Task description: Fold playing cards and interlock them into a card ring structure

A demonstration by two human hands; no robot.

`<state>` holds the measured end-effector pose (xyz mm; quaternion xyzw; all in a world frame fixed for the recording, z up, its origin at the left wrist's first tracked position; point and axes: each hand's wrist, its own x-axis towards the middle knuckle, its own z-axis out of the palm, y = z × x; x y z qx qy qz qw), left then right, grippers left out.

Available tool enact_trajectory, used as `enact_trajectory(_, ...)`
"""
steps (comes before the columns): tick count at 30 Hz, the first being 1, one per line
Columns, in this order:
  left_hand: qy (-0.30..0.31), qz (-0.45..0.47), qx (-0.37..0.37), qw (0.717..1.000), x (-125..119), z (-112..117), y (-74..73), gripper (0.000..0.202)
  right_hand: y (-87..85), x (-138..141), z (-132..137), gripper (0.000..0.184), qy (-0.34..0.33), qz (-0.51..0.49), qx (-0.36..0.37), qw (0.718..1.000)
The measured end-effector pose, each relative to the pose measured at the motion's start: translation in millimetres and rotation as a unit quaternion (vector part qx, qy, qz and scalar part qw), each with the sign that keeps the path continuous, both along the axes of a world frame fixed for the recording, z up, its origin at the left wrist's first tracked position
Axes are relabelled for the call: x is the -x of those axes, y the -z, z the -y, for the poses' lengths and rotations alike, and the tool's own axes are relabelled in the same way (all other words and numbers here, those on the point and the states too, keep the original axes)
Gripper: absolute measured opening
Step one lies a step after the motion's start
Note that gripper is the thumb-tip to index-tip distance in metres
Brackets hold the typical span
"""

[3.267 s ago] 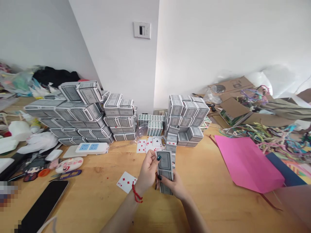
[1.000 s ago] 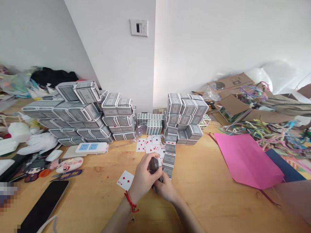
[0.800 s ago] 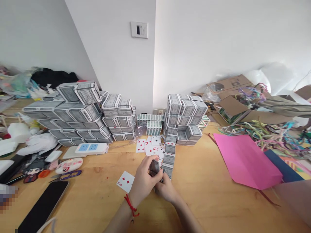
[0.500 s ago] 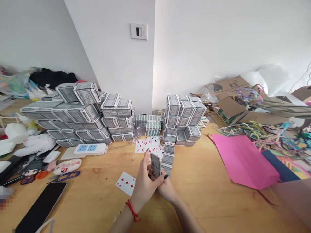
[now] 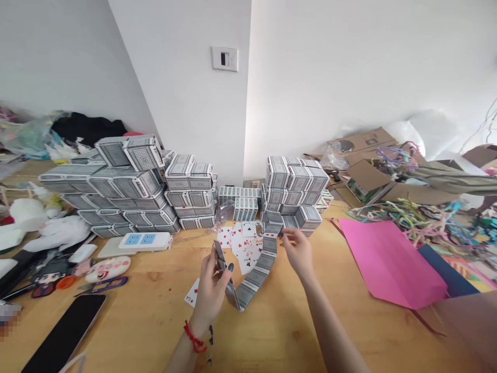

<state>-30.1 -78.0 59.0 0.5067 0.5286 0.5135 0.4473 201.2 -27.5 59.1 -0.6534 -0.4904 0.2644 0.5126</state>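
Observation:
A long strip of folded, linked playing cards (image 5: 258, 272) with grey patterned backs bends across the table between my hands. My left hand (image 5: 212, 292) is closed on its near-left end, which stands raised on edge, thumb on the inner side. At the far end, the fingertips of my right hand (image 5: 298, 254) pinch the strip's right edge. Several loose cards (image 5: 244, 256) lie face up behind the strip. A three of diamonds (image 5: 192, 292) is partly covered by my left hand.
Blocks of bundled cards are stacked at left (image 5: 128, 191) and right (image 5: 297, 181), with green-edged decks (image 5: 245, 209) between. A power strip (image 5: 145, 240), scissors (image 5: 103, 285) and phone (image 5: 64, 331) lie left. Pink paper (image 5: 392, 264) and coloured cords (image 5: 419, 223) lie right.
My hands have moved apart: the left to the left with the strip's end, the right forward to its far end. The strip now stretches in a longer curve.

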Motion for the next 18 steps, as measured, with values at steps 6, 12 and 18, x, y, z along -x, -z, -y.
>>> enact_trajectory(6, -0.018, -0.005, -0.011, 1.000, 5, -9, -5.5, 0.056, -5.5, -9, -51, 0.024, 0.030, 0.339, 0.101, 0.935)
enact_trajectory(12, -0.018, -0.029, -0.007, 0.999, 20, -12, -3.6, 0.058, -0.2, 4, -59, 0.012, -0.013, 0.382, 0.130, 0.915)
enact_trajectory(18, -0.020, -0.016, 0.078, 0.997, 33, -20, -4.9, 0.056, -6.6, 7, -44, 0.013, -0.059, 0.411, 0.061, 0.908)
